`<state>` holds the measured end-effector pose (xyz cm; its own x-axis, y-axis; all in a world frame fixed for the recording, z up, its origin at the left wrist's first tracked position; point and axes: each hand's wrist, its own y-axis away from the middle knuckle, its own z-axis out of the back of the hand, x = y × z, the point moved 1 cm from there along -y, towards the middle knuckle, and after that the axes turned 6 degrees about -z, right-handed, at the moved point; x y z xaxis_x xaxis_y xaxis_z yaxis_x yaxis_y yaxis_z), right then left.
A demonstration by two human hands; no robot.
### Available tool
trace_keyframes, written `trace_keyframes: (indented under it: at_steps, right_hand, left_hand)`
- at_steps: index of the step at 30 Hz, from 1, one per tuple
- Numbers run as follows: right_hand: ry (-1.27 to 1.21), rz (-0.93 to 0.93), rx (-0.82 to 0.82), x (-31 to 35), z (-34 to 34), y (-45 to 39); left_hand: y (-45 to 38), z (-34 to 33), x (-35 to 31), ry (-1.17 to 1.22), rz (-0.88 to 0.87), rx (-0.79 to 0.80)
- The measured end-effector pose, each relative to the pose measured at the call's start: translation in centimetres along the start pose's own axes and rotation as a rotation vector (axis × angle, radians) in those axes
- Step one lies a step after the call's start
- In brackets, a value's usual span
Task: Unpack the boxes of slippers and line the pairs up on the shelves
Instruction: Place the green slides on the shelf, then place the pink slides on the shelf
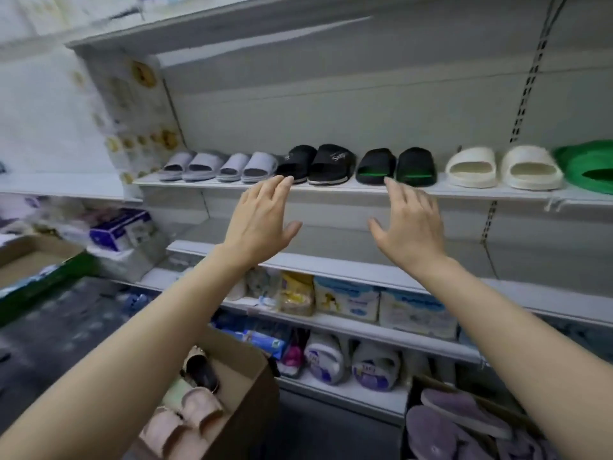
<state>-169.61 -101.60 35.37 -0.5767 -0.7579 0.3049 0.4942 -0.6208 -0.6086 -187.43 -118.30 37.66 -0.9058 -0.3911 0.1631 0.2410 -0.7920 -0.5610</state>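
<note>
Slippers in pairs along a white shelf across the middle of the frame, toes toward the back panel, heel openings toward the camera; each slipper's long axis runs front to back across the shelf. From left to right: two pairs of pale grey slippers; a black pair with white lettering on the strap; a black pair with green insoles; a cream moulded pair; a green slipper cut by the right edge.

The left hand is raised at centre, fingers spread and nearly straight, holding nothing; its fingertips lie at the shelf's front edge just below the lettered black pair, though contact cannot be confirmed. The right hand is likewise spread wide and empty, its fingertips just below the green-insoled pair.

At lower centre, an open cardboard box contains pink slippers and a dark sandal. At lower right, a second box holds purple slippers lying flat. The lower shelves carry packaged goods.
</note>
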Motion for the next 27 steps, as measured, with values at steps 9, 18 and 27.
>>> trace_keyframes:
  at_steps: [9, 18, 27]
  right_hand:
    - [-0.025, 0.02, 0.177, 11.7, -11.1, 1.4]
    - [-0.101, 0.128, 0.381, 22.0, -24.8, 5.2]
    - [-0.027, 0.067, 0.66, 28.2, -37.8, 15.3]
  left_hand:
    - [7.7, -5.0, 14.0, -0.056, 0.059, 0.192]
    - [16.7, -11.9, 24.3, -0.042, 0.217, 0.363]
    - [26.4, -23.9, 32.8, -0.009, 0.081, 0.722]
